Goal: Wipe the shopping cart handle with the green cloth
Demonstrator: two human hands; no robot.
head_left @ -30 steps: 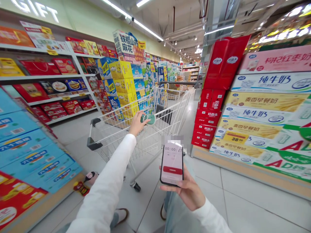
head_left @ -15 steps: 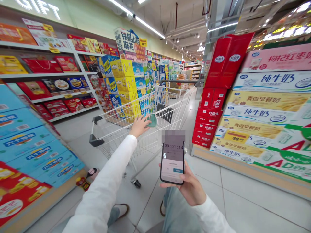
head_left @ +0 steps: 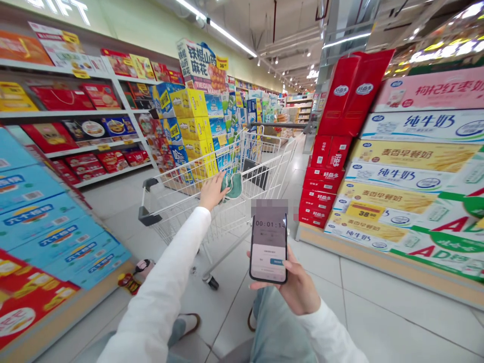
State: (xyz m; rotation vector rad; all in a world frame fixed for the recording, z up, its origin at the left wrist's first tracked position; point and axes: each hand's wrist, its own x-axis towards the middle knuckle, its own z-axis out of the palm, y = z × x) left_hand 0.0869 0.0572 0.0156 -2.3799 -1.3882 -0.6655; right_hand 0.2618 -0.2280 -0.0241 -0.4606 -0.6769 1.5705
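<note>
Open floor [head_left: 381,322] lower right, right hand [head_left: 302,290] gripping phone [head_left: 268,258], left hand [head_left: 212,191] at green item [head_left: 236,186] by cart [head_left: 256,173], hold unclear, sign [head_left: 71,7] cropped upper left

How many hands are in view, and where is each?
2: the left hand is at the green item by the rim of the shopping cart, perhaps touching it; the right hand holds the smartphone. No others show.

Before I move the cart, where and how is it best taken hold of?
Probably by the dark handle at the far end of the cart, coming from behind that end. It is a straight bar across the full width, raised above the wires, so it looks easy to wrap. The near end shows thin wires and bulky dark corners.
</note>
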